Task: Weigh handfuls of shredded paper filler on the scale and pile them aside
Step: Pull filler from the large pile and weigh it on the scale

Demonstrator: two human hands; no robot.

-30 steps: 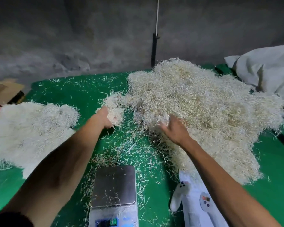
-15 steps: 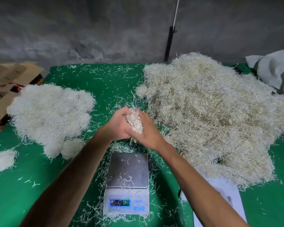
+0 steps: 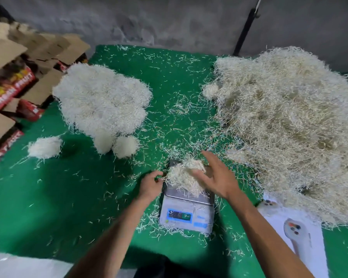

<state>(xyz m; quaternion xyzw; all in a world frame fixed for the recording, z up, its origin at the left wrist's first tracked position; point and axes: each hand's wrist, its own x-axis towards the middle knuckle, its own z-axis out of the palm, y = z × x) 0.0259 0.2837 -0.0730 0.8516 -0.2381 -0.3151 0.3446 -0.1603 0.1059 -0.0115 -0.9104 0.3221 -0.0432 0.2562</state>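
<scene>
Right hand (image 3: pixel 215 177) spread open, fingers straight, hovering over and just touching the right side of the handful of shredded paper (image 3: pixel 184 176) now lying on the scale (image 3: pixel 186 207) at lower centre of the frame. Left hand (image 3: pixel 150 184) at the left edge of the scale pan, fingers curled and pinching a few loose strands at the clump's fringe.

Risks noted:
- False reading while either hand bears on the clump or pan; display too blurred to read.
- Strands overhanging the pan on the near side and touching the green surface (image 3: pixel 48 197), taking part of the weight.
- Loose strands littered round the scale base, liable to wedge under the pan.
- Clump light and springy; likely to shed or slide off if lifted by the fringe only.
- Weighed pile (image 3: pixel 100 101) at upper left and unweighed heap (image 3: pixel 285 121) at right well apart, yet scatter between them could mix stock.
- White paper sheet (image 3: pixel 301 237) at lower right partly under the heap.
</scene>
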